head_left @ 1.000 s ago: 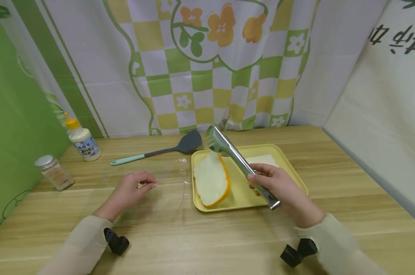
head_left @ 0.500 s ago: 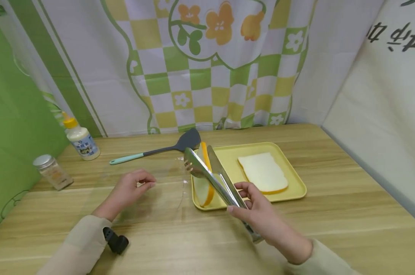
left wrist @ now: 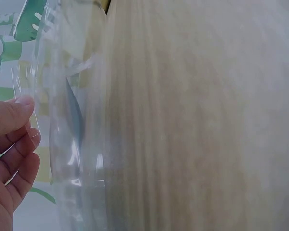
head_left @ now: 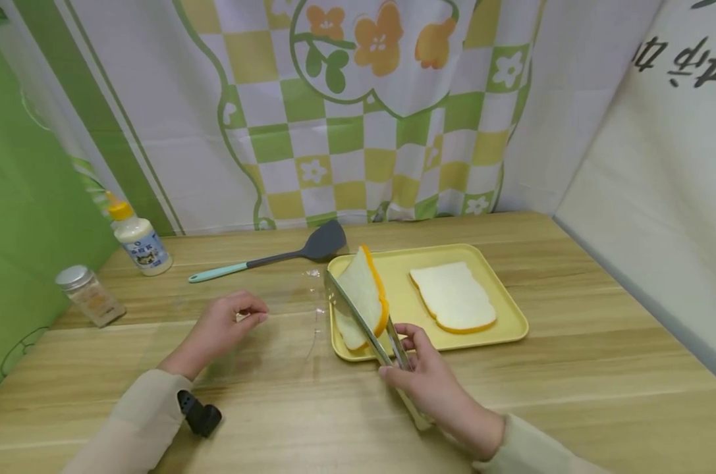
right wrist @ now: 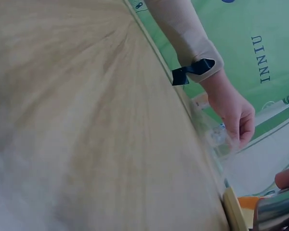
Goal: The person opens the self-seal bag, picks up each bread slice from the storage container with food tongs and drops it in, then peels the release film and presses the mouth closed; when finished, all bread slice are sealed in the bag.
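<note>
In the head view my right hand (head_left: 437, 388) grips a pair of metal tongs (head_left: 358, 315). Their arms straddle a white bread slice (head_left: 362, 289) with an orange crust, which stands tilted over the left end of a yellow tray (head_left: 396, 257). A second bread slice (head_left: 455, 296) lies flat on the tray's right side. To the left, my left hand (head_left: 222, 332) pinches the edge of a clear plastic bag (left wrist: 79, 159), best seen in the left wrist view. The right wrist view catches only part of the tongs (right wrist: 277, 211).
Behind the bag lies a spatula (head_left: 325, 242) with a dark head and mint handle. A squeeze bottle (head_left: 144, 243) with a yellow cap and a glass shaker jar (head_left: 91, 296) stand at the far left. A patterned curtain (head_left: 358, 131) hangs behind the table.
My right hand has come left and nearer to me, bringing the tongs down from above the tray to around the left bread slice. That slice has been tipped up and turned. My left hand stays put.
</note>
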A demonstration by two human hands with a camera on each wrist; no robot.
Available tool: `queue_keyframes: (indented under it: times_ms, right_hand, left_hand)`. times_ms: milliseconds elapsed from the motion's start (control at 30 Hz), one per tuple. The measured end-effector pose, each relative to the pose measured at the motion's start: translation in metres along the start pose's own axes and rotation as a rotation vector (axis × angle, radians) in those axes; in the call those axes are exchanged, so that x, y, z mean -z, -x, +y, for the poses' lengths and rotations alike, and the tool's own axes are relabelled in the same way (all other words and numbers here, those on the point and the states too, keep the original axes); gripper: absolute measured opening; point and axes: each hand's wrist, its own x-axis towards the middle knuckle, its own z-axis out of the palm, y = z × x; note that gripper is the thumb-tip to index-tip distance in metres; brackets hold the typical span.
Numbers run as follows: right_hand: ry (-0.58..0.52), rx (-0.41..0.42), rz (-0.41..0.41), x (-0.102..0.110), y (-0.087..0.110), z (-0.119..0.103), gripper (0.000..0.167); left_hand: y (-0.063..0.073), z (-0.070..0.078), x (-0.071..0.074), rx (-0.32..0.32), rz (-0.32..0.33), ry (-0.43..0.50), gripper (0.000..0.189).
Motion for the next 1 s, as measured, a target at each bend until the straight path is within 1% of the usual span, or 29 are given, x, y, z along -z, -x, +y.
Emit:
queue_keyframes:
  times_ms: [167, 267, 333, 433, 533, 600, 733, 833, 933, 1000]
  right_hand:
    - [0.047, 0.038, 0.043, -0.003, -0.001, -0.001, 0.054]
    - [0.089, 0.072, 0.047, 0.0, -0.002, -0.005, 0.05]
    - [0.125, 0.091, 0.022, 0.005, -0.002, -0.007, 0.049]
    - [0.194, 0.135, -0.036, 0.015, -0.004, -0.01, 0.045]
    - [0.299, 0.248, -0.079, 0.029, -0.008, -0.011, 0.043]
    - [0.393, 0.343, -0.092, 0.041, -0.012, -0.011, 0.042]
    - [0.603, 0.521, -0.114, 0.071, -0.022, -0.011, 0.037]
    - [0.689, 0.665, -0.171, 0.096, -0.03, -0.013, 0.035]
    - [0.747, 0.818, -0.21, 0.116, -0.038, -0.015, 0.038]
    - [0.781, 0.88, -0.216, 0.125, -0.04, -0.015, 0.04]
  left_hand:
    - [-0.001, 0.0, 0.001, -0.006, 0.009, -0.003, 0.006]
    - [-0.002, -0.001, 0.001, -0.015, 0.016, -0.004, 0.005]
    - [-0.003, -0.001, 0.001, -0.019, 0.017, -0.002, 0.005]
    - [-0.002, -0.002, 0.001, -0.02, 0.016, 0.003, 0.005]
    - [-0.001, -0.002, 0.001, -0.018, 0.015, 0.006, 0.006]
    - [-0.001, -0.002, 0.002, -0.013, 0.015, 0.011, 0.006]
    - [-0.001, -0.002, 0.001, -0.009, 0.015, 0.018, 0.005]
    - [0.0, -0.001, 0.001, -0.011, 0.015, 0.014, 0.005]
    - [0.0, -0.001, 0.001, -0.002, 0.009, 0.013, 0.005]
    - [-0.001, 0.0, 0.001, 0.004, 0.005, 0.012, 0.005]
